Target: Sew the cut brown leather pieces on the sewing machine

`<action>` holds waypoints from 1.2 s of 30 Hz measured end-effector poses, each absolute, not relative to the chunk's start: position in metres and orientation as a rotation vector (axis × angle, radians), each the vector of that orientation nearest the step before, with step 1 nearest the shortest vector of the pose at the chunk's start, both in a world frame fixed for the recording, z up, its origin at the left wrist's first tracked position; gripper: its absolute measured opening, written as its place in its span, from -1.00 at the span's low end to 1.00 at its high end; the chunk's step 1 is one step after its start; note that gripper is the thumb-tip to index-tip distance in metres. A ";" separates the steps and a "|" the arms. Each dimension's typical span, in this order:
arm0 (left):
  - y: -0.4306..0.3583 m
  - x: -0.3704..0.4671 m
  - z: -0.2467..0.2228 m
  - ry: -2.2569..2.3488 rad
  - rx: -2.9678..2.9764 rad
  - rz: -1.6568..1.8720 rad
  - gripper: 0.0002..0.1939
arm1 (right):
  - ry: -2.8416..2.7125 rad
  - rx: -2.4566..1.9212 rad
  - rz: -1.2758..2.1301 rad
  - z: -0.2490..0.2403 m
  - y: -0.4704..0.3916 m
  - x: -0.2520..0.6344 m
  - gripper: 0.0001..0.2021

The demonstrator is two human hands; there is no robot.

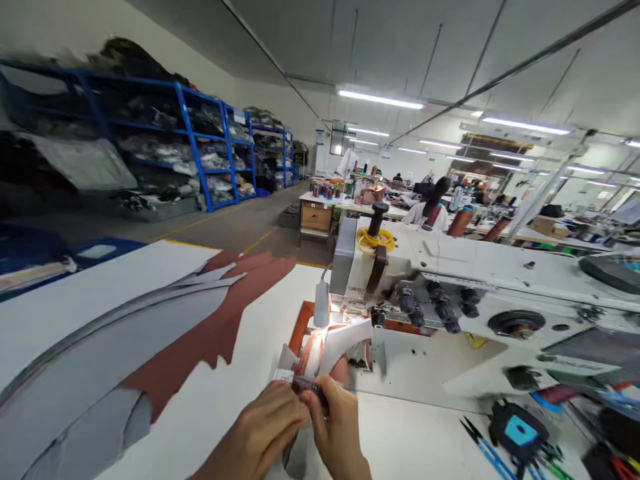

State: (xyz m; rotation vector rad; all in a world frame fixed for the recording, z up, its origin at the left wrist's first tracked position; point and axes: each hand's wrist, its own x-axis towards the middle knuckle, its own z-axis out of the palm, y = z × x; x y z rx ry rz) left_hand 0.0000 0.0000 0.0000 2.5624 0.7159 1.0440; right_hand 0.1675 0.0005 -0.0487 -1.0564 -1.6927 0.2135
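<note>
Both hands are close together at the front of a white sewing machine (450,253). My left hand (263,427) has its fingers curled around the edge of a grey and reddish-brown piece (311,357), whose far end lies under the lit needle area. Touching it on the right, my right hand (336,423) is closed, thumb and fingers pressed on a small dark part at the near end of the piece. What exactly the fingers grip is partly hidden. A grey strip hangs below the hands.
Layered grey and reddish-brown sheets (200,333) cover the table's left side. Blue-handled tweezers (487,450) and a black tool with a blue face (520,430) lie at the lower right. Blue shelves (193,147) and a seated person (430,210) are farther back.
</note>
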 end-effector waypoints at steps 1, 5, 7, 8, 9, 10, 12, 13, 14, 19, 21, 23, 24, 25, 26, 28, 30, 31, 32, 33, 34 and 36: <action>0.001 0.001 0.001 0.713 2.559 1.073 -0.83 | -1.689 -1.057 0.200 -0.050 0.002 0.167 -0.75; 0.001 0.006 0.006 0.667 2.536 1.135 -0.82 | -1.667 -1.056 0.266 -0.055 0.006 0.167 -0.72; -0.005 0.006 0.007 0.615 2.519 1.123 -0.80 | -1.653 -1.047 0.392 -0.060 0.006 0.167 -0.72; -0.009 0.005 0.007 0.590 2.505 1.118 -0.79 | -1.636 -1.045 0.471 -0.062 0.006 0.168 -0.74; -0.012 0.004 0.006 0.577 2.481 1.131 -0.76 | -1.607 -1.048 0.540 -0.065 0.005 0.169 -0.74; -0.014 0.002 0.006 0.586 2.444 1.166 -0.73 | -1.565 -1.063 0.589 -0.067 0.005 0.170 -0.73; -0.014 -0.003 0.006 0.728 2.296 1.279 -0.61 | -1.448 -1.119 0.603 -0.069 0.004 0.175 -0.65; -0.010 -0.005 0.006 0.854 2.182 1.328 -0.56 | -1.381 -1.153 0.581 -0.069 0.005 0.178 -0.62; -0.003 -0.005 0.006 0.985 2.050 1.354 -0.54 | -1.320 -1.186 0.566 -0.068 0.006 0.181 -0.61; 0.052 0.019 0.005 1.147 1.573 1.130 -0.55 | -1.110 -1.278 0.694 -0.056 0.024 0.190 -0.59; 0.071 0.035 0.002 1.075 1.477 1.016 -0.52 | -1.069 -1.260 0.754 -0.054 0.032 0.191 -0.56; 0.080 0.049 0.000 1.021 1.405 0.956 -0.54 | -1.041 -1.230 0.798 -0.053 0.039 0.192 -0.57; 0.082 0.054 -0.001 1.000 1.380 0.943 -0.56 | -1.035 -1.212 0.820 -0.053 0.041 0.193 -0.57; 0.081 0.057 -0.001 0.984 1.358 0.936 -0.58 | -1.035 -1.197 0.838 -0.053 0.042 0.195 -0.58; 0.079 0.060 -0.001 0.973 1.344 0.929 -0.59 | -1.043 -1.184 0.855 -0.052 0.042 0.197 -0.59; 0.073 0.063 0.000 0.950 1.351 0.917 -0.61 | -1.067 -1.159 0.885 -0.048 0.040 0.201 -0.62; 0.068 0.065 0.000 0.926 1.384 0.927 -0.63 | -1.084 -1.138 0.913 -0.043 0.038 0.205 -0.64; 0.066 0.067 0.000 0.914 1.399 0.936 -0.63 | -1.092 -1.129 0.926 -0.040 0.036 0.206 -0.66; 0.064 0.068 -0.001 0.903 1.411 0.947 -0.64 | -1.098 -1.125 0.927 -0.038 0.035 0.207 -0.68; 0.063 0.069 -0.002 0.893 1.421 0.958 -0.65 | -1.103 -1.125 0.915 -0.036 0.034 0.208 -0.68; 0.062 0.070 -0.003 0.883 1.428 0.965 -0.65 | -1.104 -1.124 0.894 -0.036 0.034 0.208 -0.68; 0.061 0.072 -0.006 0.866 1.430 0.970 -0.65 | -1.086 -1.099 0.870 -0.037 0.035 0.209 -0.64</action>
